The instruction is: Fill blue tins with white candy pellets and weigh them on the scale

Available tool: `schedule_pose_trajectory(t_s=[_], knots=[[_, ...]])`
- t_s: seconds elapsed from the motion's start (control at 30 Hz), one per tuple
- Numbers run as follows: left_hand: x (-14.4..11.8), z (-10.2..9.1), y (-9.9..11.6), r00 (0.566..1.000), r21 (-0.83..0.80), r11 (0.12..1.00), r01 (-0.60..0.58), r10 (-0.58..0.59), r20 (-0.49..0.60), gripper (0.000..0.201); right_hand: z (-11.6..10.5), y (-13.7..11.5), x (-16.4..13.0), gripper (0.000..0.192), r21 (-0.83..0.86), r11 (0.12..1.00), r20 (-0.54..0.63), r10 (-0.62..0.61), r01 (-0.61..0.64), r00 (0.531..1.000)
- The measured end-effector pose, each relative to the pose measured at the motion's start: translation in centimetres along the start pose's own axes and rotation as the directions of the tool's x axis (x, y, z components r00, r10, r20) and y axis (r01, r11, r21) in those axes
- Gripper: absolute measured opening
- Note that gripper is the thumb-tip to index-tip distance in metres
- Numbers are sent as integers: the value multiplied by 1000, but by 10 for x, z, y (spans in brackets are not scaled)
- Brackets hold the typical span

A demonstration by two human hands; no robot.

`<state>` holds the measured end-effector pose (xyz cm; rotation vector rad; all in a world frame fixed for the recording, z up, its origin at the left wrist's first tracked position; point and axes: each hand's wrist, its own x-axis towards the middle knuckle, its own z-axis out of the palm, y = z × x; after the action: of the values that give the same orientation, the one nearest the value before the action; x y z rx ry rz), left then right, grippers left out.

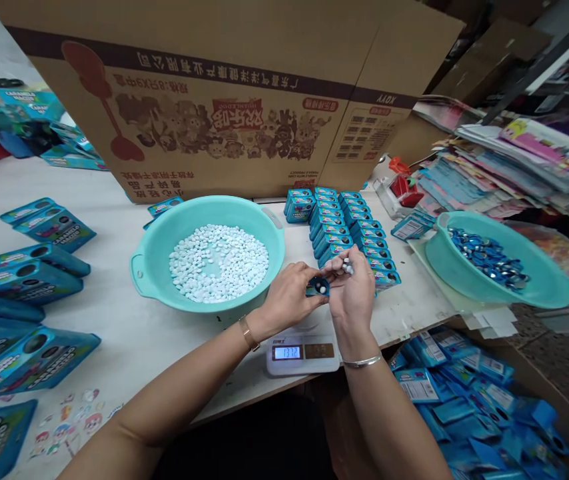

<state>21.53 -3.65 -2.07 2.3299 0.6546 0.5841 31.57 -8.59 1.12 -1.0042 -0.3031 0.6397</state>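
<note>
The left hand [289,297] pinches a small blue box [317,287] between both hands, above the scale [302,352]. The right hand [352,290], touching it, pinches white tablets [348,267]. The tablet basin [154,257] sits just left.

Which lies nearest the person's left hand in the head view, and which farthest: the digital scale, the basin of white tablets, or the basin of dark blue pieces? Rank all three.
From the left hand:
1. Digital scale, just below it, at the table's near edge.
2. Basin of white tablets, to its left.
3. Basin of dark blue pieces, far off to the right.
</note>
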Motion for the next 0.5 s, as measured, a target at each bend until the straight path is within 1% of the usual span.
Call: schedule_pose_trajectory(t_s=[0.23, 0.33, 0.5], knots=[[0, -1, 1, 1000, 2, 1000, 0, 0, -7, 36, 1, 1, -2, 22, -9, 1000, -60, -15, 15, 998], [0, -1, 3, 1000, 5, 1000, 1, -1, -7, 32, 3, 1, -3, 21, 3, 1000, -39, -29, 29, 999], [1, -1, 2, 1000, 5, 1000, 0, 0, -6, 32, 3, 2, -6, 27, -68, 994, 23, -86, 87, 996]])
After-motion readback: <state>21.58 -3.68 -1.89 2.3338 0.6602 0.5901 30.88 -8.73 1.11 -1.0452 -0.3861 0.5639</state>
